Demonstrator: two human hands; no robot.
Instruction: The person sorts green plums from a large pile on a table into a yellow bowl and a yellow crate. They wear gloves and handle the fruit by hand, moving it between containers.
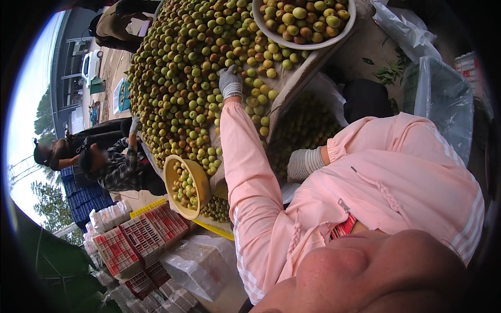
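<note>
My left hand (pixel 231 81), in a grey knit glove, reaches onto a wide heap of round green and reddish-brown fruits (pixel 184 74), perhaps plums or jujubes. Its fingers curl down among the fruits; whether they grip one is not visible. My right hand (pixel 306 164), in a grey striped glove, is low near my body. Its fingers are not clearly seen. Beyond it, in shadow below the cloth-covered table edge (pixel 291 88), lies a darker mass of fruit (pixel 307 121) beside clear plastic sheeting (pixel 330 92).
A white basin (pixel 270 35) of fruit stands at the table's edge, a yellow basin (pixel 169 176) at the near left. Red and white crates (pixel 137 238) and a plastic-covered crate (pixel 203 266) are stacked nearby. A clear-lined container (pixel 442 101) stands right. A gloved co-worker (pixel 121 164) reaches the heap.
</note>
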